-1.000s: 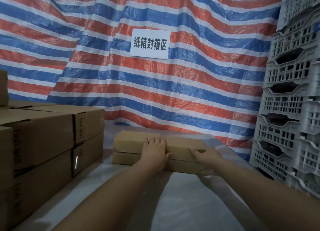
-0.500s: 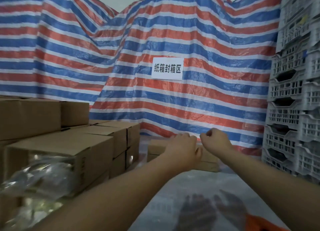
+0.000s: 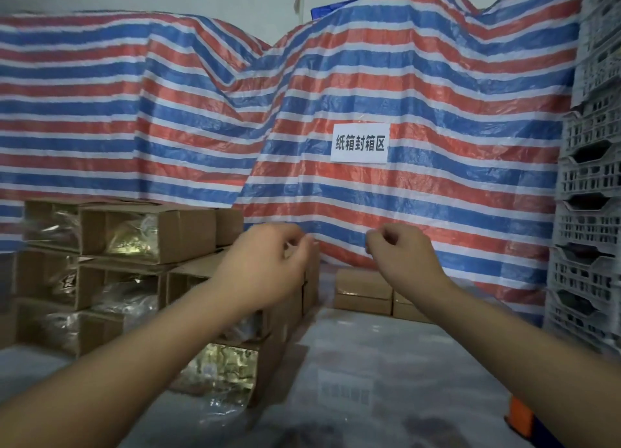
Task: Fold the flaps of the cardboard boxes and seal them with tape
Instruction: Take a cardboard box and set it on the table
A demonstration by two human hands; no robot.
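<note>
many boxes are in view, and the job looks only partly done. two closed boxes (image 3: 363, 290) sit at the far end of the table (image 3: 386, 373), right by the striped sheet (image 3: 437, 185). a shiny strip shows on the front of them, so my guess is they are already taped. on the left is a big pile of open boxes (image 3: 148, 232), stacked up on their sides. you can see shiny gold bags (image 3: 228, 367) inside them through the open ends. their flaps are not folded shut and i see no tape on them, so those are the ones left to do, and there are a lot more of them than the closed ones. the left hand (image 3: 265, 266) is up in the air in front of the pile, with its fingers curled in and nothing in them. the right hand (image 3: 400, 252) is up in the air too, above the closed boxes, and its fingers are curled in and hold nothing as well. neither hand touches a box. an orange thing (image 3: 519, 417) peeks in at the bottom right edge; it could be the tape tool, but i cannot tell. i think a box from the pile comes next.
</note>
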